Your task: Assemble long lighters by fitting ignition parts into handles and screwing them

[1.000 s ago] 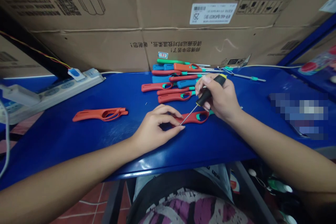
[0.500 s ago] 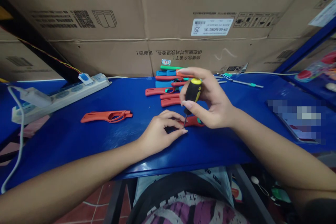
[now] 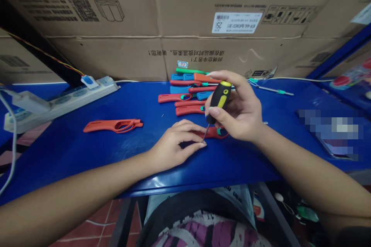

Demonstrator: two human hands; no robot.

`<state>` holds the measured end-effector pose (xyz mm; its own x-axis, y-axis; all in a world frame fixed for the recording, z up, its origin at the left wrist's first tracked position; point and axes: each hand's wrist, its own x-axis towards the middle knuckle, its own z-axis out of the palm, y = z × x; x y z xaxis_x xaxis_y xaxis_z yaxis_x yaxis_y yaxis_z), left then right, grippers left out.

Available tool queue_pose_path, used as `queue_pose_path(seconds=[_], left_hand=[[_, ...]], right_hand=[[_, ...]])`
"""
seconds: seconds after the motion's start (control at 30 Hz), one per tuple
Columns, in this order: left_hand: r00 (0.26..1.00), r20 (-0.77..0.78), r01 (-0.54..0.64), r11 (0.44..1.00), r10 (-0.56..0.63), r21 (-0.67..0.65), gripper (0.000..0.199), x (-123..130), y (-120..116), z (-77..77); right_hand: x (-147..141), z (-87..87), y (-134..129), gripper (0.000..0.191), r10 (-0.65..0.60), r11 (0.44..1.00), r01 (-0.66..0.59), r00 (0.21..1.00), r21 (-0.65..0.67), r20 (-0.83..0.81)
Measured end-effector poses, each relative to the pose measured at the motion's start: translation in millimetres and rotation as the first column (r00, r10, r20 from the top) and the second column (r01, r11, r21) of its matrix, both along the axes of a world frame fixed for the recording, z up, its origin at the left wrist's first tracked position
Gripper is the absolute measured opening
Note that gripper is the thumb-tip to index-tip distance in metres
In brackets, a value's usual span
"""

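My right hand (image 3: 237,110) grips a black and yellow screwdriver (image 3: 222,98), its shaft slanting down to the left. The tip meets the fingertips of my left hand (image 3: 181,141), at the near end of a red lighter (image 3: 213,132) lying on the blue table. The fingers of my left hand are closed on that lighter's left end and partly cover it. Just behind my hands is a pile of red, blue and green lighters (image 3: 188,111). An orange-red lighter casing (image 3: 101,125) lies alone to the left.
A white power strip (image 3: 65,104) with plugs and cables stands at the left. Cardboard boxes (image 3: 116,54) form the back wall. A flat, partly blurred device (image 3: 333,142) lies at the right, and a thin metal rod (image 3: 271,90) is behind my right hand.
The screwdriver's handle has tilted further to the right along with my right hand, while its tip stays by my left fingertips. The whole view has shifted slightly.
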<state>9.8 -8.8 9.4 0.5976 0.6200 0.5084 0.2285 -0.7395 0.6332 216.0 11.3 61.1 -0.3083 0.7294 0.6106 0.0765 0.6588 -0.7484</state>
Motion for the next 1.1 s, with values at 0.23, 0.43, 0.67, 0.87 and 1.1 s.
queue_pose_path(seconds=[0.23, 0.43, 0.67, 0.87, 1.1], left_hand=[[0.974, -0.163, -0.16, 0.987, 0.159, 0.005, 0.05, -5, 7, -0.3], [0.976, -0.173, -0.143, 0.989, 0.136, -0.029, 0.04, -5, 10, -2.7], [0.98, -0.151, -0.134, 0.99, 0.128, -0.033, 0.033, -5, 12, -6.0], [0.982, -0.145, -0.127, 0.99, 0.118, -0.055, 0.031, -5, 12, -7.3], [0.984, -0.15, -0.109, 0.992, 0.099, -0.062, 0.029, -5, 11, -6.0]], right_hand=[[-7, -14.3, 1, 0.049, -0.131, 0.984, 0.14, 0.988, 0.111, -0.087], [-10, -24.0, 2, 0.049, -0.13, 0.981, 0.139, 0.989, 0.138, -0.069], [-11, -28.1, 4, 0.048, -0.126, 0.966, 0.135, 0.99, 0.222, -0.057], [-9, -30.4, 6, 0.055, -0.089, 0.967, 0.085, 0.996, 0.242, 0.005], [-3, -9.8, 3, 0.067, 0.097, 0.991, -0.11, 0.983, 0.073, 0.158]])
